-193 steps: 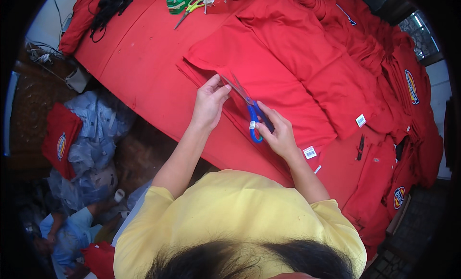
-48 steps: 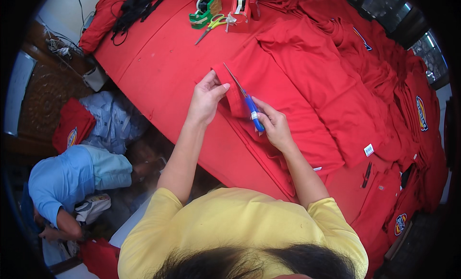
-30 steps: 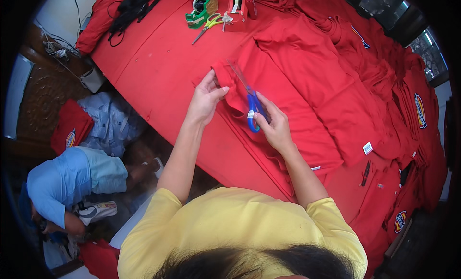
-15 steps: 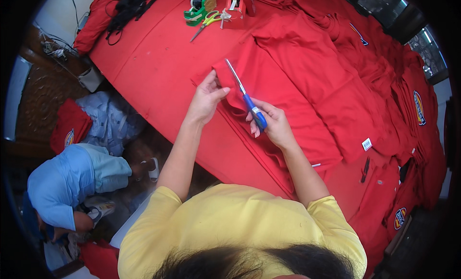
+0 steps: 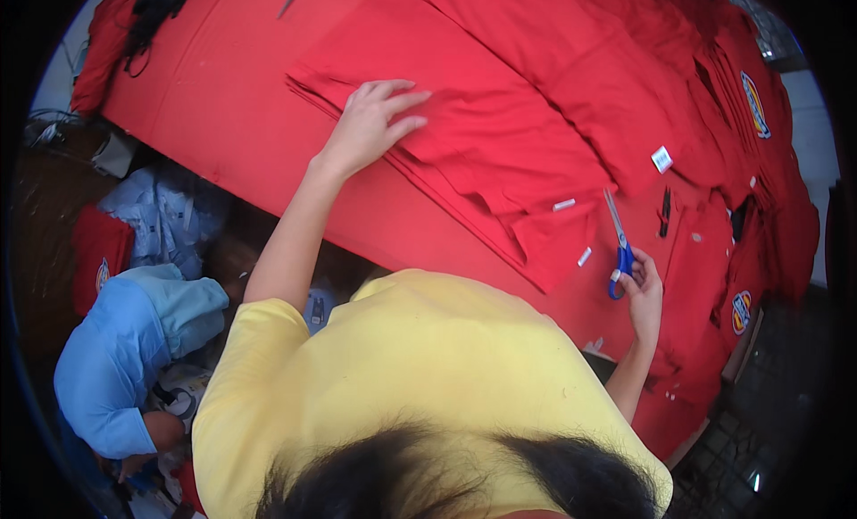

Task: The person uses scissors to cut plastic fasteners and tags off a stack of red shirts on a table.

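Observation:
A pair of scissors (image 5: 618,242) with blue handles is in my right hand (image 5: 644,296), its blades pointing away from me over the right side of the table. My left hand (image 5: 375,124) lies on a red garment (image 5: 482,135), fingers spread and slightly bent. That garment is spread across the red-covered table in front of me, with layered edges along its near left side. Two small white tags (image 5: 564,205) show by the garment's near right end. Left of the scissors, a square white label (image 5: 661,159) lies on the red cloth.
More red garments with round-cornered patches (image 5: 754,104) pile up on the right. A slim black tool (image 5: 665,211) lies near the scissors. At lower left, a person in a light blue shirt (image 5: 112,340) bends down beside the table. Black cloth (image 5: 152,15) sits at the far left corner.
My right hand has carried the scissors right and nearer to me, away from the garment. My left hand has opened out flat onto the cloth. The view has shifted, so the tape dispensers have left it.

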{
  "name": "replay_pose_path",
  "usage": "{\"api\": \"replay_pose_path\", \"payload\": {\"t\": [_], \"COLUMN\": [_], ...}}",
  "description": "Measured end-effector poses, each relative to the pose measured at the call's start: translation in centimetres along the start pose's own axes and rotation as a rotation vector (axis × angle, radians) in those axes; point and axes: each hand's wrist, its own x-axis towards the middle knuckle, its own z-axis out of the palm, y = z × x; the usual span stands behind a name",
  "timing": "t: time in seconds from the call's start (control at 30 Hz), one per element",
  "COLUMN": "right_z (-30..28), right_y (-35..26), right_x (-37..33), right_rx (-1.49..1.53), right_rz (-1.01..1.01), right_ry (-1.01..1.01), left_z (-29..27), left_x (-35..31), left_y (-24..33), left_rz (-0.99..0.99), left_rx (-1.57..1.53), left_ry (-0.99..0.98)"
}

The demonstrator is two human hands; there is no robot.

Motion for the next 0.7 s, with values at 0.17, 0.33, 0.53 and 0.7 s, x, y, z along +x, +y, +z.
{"api": "replay_pose_path", "payload": {"t": [0.17,0.33,0.53,0.7], "right_z": [-1.5,-1.7,3.0,11.2], "right_y": [2.8,1.0,-4.4,-7.1], "right_x": [-3.3,-3.0,0.4,0.7], "right_rx": [-0.568,-0.926,-0.373,-0.271], "right_rz": [0.055,0.045,-0.479,-0.736], "right_ry": [0.185,0.088,0.014,-0.225], "left_z": [0.5,-3.9,-8.8,0.3], "left_x": [-3.5,-6.8,-9.2,-4.0], "left_y": [-2.3,-1.5,2.6,10.7], "left_rz": [-0.109,-0.318,-0.578,-0.137], "left_rx": [-0.008,-0.018,0.509,0.110], "left_ry": [0.042,-0.081,-0.351,-0.042]}}
